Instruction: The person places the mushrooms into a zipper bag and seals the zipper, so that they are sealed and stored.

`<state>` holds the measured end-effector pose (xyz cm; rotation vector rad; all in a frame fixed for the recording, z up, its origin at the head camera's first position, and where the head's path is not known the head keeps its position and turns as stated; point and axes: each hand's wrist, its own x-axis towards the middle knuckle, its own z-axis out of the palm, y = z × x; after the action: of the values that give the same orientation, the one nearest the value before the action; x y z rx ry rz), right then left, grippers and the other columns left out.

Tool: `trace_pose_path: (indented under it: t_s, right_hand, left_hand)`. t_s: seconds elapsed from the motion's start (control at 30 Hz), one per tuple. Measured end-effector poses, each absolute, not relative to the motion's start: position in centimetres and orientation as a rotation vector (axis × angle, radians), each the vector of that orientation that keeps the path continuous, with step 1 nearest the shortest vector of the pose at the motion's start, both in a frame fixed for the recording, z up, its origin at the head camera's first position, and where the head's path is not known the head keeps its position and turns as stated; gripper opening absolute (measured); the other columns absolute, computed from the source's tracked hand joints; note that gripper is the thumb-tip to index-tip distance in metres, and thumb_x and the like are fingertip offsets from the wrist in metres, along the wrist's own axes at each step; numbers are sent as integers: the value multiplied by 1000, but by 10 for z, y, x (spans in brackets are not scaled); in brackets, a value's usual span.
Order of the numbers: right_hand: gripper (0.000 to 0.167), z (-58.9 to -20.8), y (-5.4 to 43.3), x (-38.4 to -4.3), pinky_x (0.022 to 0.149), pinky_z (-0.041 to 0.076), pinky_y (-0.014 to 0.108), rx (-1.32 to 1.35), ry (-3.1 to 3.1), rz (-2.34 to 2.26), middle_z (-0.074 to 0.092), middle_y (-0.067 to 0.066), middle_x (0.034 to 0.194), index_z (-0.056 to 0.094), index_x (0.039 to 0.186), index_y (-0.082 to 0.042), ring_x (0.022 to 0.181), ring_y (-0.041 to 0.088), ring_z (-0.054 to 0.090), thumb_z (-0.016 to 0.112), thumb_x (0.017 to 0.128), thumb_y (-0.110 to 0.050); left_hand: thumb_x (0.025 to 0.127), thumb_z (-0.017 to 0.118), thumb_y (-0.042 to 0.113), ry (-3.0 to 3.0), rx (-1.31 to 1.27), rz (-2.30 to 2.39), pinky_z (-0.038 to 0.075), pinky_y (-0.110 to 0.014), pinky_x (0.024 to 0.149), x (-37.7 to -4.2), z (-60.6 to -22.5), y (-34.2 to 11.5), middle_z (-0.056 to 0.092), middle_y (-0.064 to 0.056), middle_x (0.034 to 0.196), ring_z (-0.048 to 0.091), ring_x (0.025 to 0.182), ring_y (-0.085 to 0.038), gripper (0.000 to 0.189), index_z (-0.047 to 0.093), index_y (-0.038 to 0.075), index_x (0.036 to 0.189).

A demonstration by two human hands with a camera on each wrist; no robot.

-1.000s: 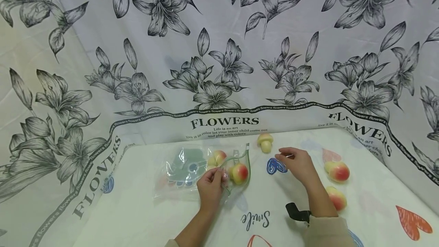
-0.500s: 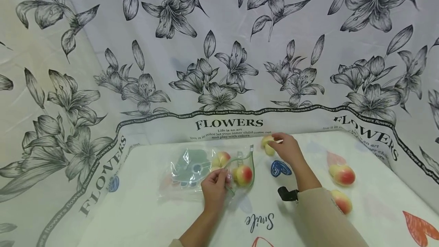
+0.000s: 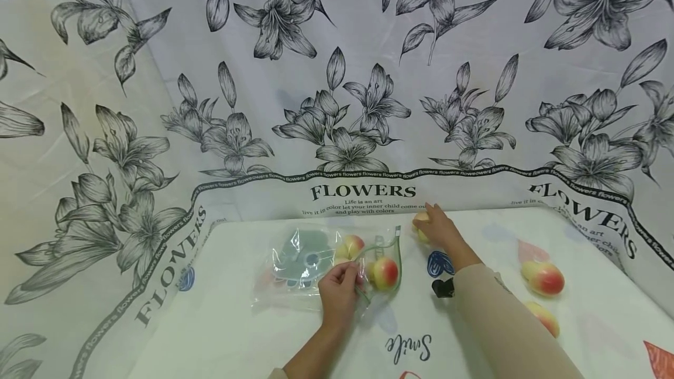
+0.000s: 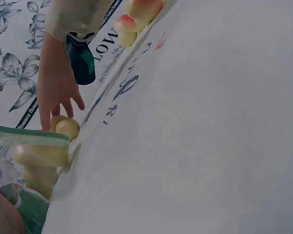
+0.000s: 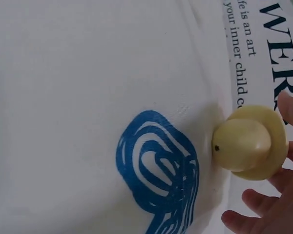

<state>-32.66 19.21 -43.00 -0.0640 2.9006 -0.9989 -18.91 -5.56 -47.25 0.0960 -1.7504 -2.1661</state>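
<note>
Head view: at lower left, white-clothed desk (image 3: pixel 226 326) runs out past the bag; its back edge crosses mid-frame below flowered curtain (image 3: pixel 347 110). Left of centre, clear bag (image 3: pixel 302 250) lies just short of that edge. Left hand (image 3: pixel 339 291), centre, pinches the bag near its green rim; two red-and-yellow mushrooms (image 3: pixel 386 274) inside. Right of it, near the back edge, pale mushroom (image 5: pixel 241 144); right hand (image 3: pixel 441 228) there, thumb and fingers spread about the cap, contact uncertain. Farther right, two loose mushrooms (image 3: pixel 546 279), well inside the frame.
</note>
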Motion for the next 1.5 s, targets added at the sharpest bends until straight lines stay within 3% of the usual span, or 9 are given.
trace_pose_path:
  t_s: [0.13,0.23,0.33,0.53,0.7,0.9,1.03,1.3,1.5]
  right_hand:
    - [70,-439,195,-326,115,25,62,-59,2913,-1032,23,31,156,22,154,-1,140,52,28,45,102,-42]
    - [68,-443,196,-322,107,37,59,21,2921,-1076,38,30,148,27,152,-3,129,46,44,45,101,-44]
    - [65,-443,197,-318,98,43,55,108,2907,-1139,46,29,141,34,146,-5,117,42,51,50,99,-46]
    - [65,-441,200,-307,97,44,51,205,2866,-1304,50,27,135,43,134,-2,114,39,52,63,91,-47]
    - [73,-437,201,-287,96,46,47,273,2750,-1554,51,25,132,42,143,-5,115,36,53,66,89,-47]
    - [78,-431,201,-256,106,42,46,267,2561,-1776,43,19,145,37,151,-10,126,34,47,72,87,-39]
    - [77,-427,204,-242,106,43,41,221,2494,-1852,40,13,150,38,151,-14,130,31,47,75,85,-31]
    - [77,-428,211,-224,84,48,15,109,2411,-1962,46,21,142,39,150,-8,111,18,56,77,85,-21]
    - [69,-440,213,-222,87,48,13,12,2297,-2070,44,22,144,39,147,0,106,4,54,71,88,-11]
  left_hand:
    - [92,66,9,-1770,87,-2149,37,-14,41,-189,-473,-54,61,-1,62,50,47,-6,17,70,-5,86]
    - [92,65,8,-1768,78,-2151,37,-14,40,-190,-473,-54,61,-1,61,50,47,-7,17,70,-6,85]
    - [91,65,8,-1762,72,-2155,37,-15,40,-190,-474,-54,61,-2,61,50,46,-7,16,70,-6,84]
    - [91,67,9,-1765,72,-2141,38,-15,41,-191,-474,-56,62,-6,62,51,47,-8,16,70,-4,83]
    - [91,66,5,-1772,69,-2134,37,-15,40,-191,-473,-56,62,-10,63,50,46,-7,13,71,-4,83]
    - [92,64,2,-1802,63,-2114,37,-15,41,-191,-471,-56,63,-18,65,50,47,-8,13,71,-5,84]
    - [92,64,4,-1785,53,-2117,39,-15,42,-190,-471,-56,63,-17,65,52,48,-8,13,71,-4,84]
    - [92,67,9,-1753,9,-2126,44,-17,42,-189,-475,-55,62,-6,62,55,48,-9,16,71,-5,84]
    - [91,67,7,-1737,-32,-2143,43,-17,42,-190,-475,-55,62,-10,62,55,47,-10,16,69,-7,84]
